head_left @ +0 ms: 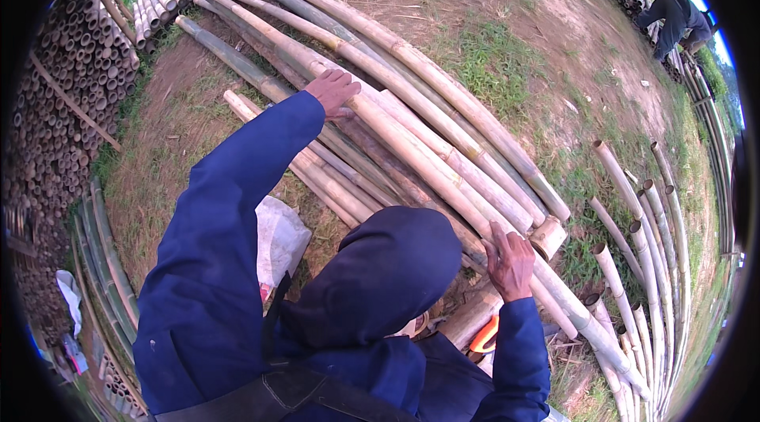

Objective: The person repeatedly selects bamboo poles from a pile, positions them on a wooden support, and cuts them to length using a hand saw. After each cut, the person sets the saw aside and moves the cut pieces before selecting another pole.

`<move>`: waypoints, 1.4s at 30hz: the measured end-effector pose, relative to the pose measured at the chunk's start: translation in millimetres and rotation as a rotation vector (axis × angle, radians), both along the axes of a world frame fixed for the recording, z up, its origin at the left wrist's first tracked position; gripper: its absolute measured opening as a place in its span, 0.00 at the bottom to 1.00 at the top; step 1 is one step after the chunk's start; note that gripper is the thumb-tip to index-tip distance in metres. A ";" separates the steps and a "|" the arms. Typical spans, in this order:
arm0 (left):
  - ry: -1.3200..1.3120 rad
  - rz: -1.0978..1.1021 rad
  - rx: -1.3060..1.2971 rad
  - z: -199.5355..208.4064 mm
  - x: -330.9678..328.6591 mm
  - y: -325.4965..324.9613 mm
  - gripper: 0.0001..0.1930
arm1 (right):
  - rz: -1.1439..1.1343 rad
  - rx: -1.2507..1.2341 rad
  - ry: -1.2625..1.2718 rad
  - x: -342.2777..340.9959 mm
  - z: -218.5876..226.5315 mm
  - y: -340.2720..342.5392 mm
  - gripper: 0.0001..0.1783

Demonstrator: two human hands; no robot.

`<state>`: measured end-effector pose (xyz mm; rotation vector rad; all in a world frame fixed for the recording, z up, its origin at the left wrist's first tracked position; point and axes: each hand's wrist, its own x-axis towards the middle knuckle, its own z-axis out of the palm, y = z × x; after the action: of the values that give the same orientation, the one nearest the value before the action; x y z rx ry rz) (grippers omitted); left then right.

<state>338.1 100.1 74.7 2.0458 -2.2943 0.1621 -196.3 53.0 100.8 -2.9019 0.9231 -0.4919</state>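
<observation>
A long, pale bamboo pole [423, 159] runs slantwise from the far left to the near right. My left hand [331, 93] curls over its far stretch. Nearer me, my right hand [511, 262] grips the same pole, fingers bent over its top. More bamboo poles [467, 105] lie along both sides of it, some pale, some greenish. Beside my right forearm shows an orange and black handle [484, 335]; the rest of that tool is hidden. A short cut piece of bamboo [549, 237] sits close to the right hand. Rounded dark blue cloth covers part of the poles' near side.
A white sack [281, 240] lies by my left arm. Stacked bamboo [75, 66] rises at the left, with green poles [103, 256] below it. Several pole ends [649, 224] fan out at the right. A person [677, 18] bends over at the far right, on grassy earth.
</observation>
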 end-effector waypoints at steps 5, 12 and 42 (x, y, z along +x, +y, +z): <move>0.000 0.000 -0.040 1.3 5.9 -11.1 0.29 | 0.003 -0.009 -0.010 5.8 6.8 -12.6 0.25; -0.017 0.004 -0.067 -1.8 0.9 -21.7 0.31 | 0.013 0.044 0.000 -4.3 11.6 -24.7 0.26; 0.170 -0.478 0.315 -29.3 -303.7 -106.8 0.51 | -0.478 0.350 -0.065 4.3 -77.8 -35.8 0.23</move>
<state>34.4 -6.7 45.4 1.4713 -2.7416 -0.4023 -192.0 17.2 23.0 -2.3375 1.5239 -0.3925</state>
